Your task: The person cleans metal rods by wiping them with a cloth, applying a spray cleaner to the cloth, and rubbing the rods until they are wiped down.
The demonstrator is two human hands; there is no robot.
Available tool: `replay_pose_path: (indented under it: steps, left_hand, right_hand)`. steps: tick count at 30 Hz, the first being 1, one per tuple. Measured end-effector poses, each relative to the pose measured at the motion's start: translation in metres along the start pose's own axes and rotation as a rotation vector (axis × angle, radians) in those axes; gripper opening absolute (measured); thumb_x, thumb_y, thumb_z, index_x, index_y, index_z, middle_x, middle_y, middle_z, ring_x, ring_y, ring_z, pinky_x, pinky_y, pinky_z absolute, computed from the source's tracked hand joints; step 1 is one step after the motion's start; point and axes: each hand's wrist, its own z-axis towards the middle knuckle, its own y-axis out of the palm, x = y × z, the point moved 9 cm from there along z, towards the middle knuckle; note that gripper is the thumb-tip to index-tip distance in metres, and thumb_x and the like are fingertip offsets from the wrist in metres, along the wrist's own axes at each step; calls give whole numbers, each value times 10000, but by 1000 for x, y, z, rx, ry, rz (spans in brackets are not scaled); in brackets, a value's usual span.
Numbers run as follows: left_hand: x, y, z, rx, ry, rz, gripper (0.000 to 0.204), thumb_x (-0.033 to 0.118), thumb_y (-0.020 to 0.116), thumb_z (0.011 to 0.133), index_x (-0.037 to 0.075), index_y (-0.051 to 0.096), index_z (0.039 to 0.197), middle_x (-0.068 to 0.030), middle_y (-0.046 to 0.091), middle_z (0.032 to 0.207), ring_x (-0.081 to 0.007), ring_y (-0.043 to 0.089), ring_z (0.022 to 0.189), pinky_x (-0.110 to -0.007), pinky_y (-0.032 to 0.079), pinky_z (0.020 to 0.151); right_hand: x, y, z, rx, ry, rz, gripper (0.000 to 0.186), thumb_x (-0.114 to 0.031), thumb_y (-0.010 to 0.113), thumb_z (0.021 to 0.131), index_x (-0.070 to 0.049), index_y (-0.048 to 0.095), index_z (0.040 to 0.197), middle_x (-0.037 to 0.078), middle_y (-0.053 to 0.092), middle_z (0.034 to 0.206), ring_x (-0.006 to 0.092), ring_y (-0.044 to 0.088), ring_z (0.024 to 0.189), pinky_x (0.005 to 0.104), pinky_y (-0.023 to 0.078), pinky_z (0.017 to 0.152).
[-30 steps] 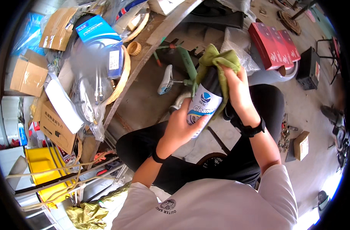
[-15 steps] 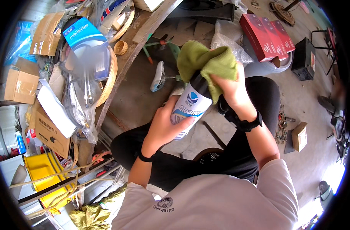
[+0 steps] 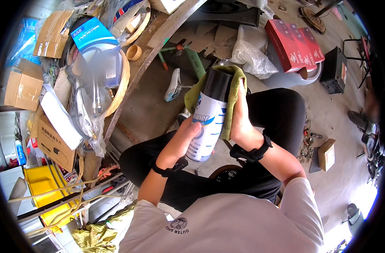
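A white and blue aerosol can (image 3: 207, 135) with a black cap (image 3: 217, 84) is held over my lap, cap end away from me and leaning slightly right. My left hand (image 3: 180, 141) grips its lower left side, thumb across the front and the other fingers mostly hidden behind it. A green cloth (image 3: 232, 101) drapes round the back and right side of the can, showing on both sides of it. My right hand (image 3: 242, 116) presses the cloth against the can's right side, its fingers largely hidden by the cloth.
At left, a wooden-edged bench (image 3: 137, 76) carries cardboard boxes, a wicker basket (image 3: 124, 84) and bagged cables. Red boxes (image 3: 287, 46) lie on a bucket (image 3: 296, 78) at the far right, beside a black battery (image 3: 334, 71). An open small carton (image 3: 326, 154) lies on the floor at right.
The cloth has gone from the cap down round the can's back and right side. My right hand has come lower and nearer. The can has turned, and its cap is now uncovered.
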Motion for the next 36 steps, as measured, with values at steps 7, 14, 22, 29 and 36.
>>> replay_pose_path:
  steps: [7, 14, 22, 29, 36]
  left_hand:
    - [-23, 36, -2, -141, -197, -320, 750, 656, 283, 915, -15, 453, 1204, -183, 610, 805, -278, 624, 576, -349, 517, 490]
    - [-24, 58, -10, -450, -226, -659, 878, 735, 198, 865, -38, 434, 1209, -157, 552, 728, -266, 580, 506, -352, 471, 402]
    - [-34, 30, 2, -240, -182, -312, 870, 705, 186, 889, -45, 436, 1252, -205, 628, 872, -309, 633, 615, -397, 529, 563]
    - [23, 7, 3, 295, 241, 760, 565, 338, 656, 860, -16, 424, 1234, -159, 630, 1064, -222, 614, 981, -336, 470, 864]
    - [3, -16, 6, 277, 257, 322, 489, 365, 605, 894, 12, 464, 1201, -170, 650, 938, -297, 667, 811, -333, 522, 696]
  right_hand:
    - [-36, 14, 11, -83, 74, 225, 489, -486, 486, 937, -45, 566, 1131, 106, 626, 1036, 196, 613, 896, 327, 522, 778]
    - [-20, 10, 2, -135, 59, 427, 522, -489, 413, 947, -44, 554, 1181, 136, 621, 1101, 243, 615, 944, 359, 512, 840]
    - [-28, -4, 8, -190, -27, 351, 530, -457, 367, 973, -33, 493, 1266, 122, 582, 1179, 215, 577, 1034, 341, 473, 909]
    - [-46, -5, 10, 19, -140, 94, 549, -522, 382, 960, -41, 536, 1175, 98, 600, 1103, 194, 583, 963, 322, 472, 867]
    - [5, -3, 15, -25, 108, 60, 589, -599, 357, 944, -71, 570, 1092, 64, 622, 951, 166, 596, 803, 287, 499, 715]
